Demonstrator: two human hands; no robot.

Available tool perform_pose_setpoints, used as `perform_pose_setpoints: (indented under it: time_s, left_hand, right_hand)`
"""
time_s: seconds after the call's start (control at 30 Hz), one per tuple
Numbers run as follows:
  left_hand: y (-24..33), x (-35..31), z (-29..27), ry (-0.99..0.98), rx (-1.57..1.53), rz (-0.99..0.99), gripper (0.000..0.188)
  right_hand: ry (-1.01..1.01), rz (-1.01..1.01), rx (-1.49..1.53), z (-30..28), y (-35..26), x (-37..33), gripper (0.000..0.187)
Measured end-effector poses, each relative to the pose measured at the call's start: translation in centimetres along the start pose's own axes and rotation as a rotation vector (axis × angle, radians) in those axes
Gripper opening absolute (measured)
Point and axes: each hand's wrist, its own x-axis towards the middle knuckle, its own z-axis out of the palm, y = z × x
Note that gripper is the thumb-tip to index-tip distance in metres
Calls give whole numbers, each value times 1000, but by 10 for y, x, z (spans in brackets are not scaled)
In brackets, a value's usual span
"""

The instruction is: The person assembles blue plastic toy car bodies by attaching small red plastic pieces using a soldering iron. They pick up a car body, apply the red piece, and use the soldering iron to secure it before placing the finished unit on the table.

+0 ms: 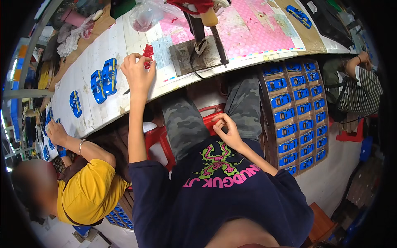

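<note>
Currently | left hand (139, 75): fingers bunched at red pieces (148, 51), inboard of worktop's (89, 68) front edge | right hand (228, 132): half-curled | either hand's hold: cannot tell | advisable: pinch singly

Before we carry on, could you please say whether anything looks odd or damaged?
The pink sheet looks worn, with pale and reddish patches; one blue car lies to its right, away from the others.

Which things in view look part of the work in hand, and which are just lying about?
Likely in use:
red pieces, at the left hand
blue toy cars on the table
compartmented tray of similar cars

Apparently just lying about:
clear plastic bag
crumpled white material
</note>
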Motion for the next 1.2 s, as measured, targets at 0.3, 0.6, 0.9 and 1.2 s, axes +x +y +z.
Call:
perform_pose_setpoints:
  time_s: [0.3,0.6,0.9,1.2]
  left_hand:
    - [3,-3,14,46,82,-100,9]
    - [9,-8,11,117,82,-112,10]
    - [15,-8,-2,140,-39,-187,8]
    - [34,-34,0,24,-148,-112,10]
  right_hand:
    - [149,-27,60,-23,2,3,13]
    - [482,-284,-114,-124,-58,60,7]
    - [774,-263,-229,-334,-108,209,44]
    - [762,51,-184,-427,-111,294,26]
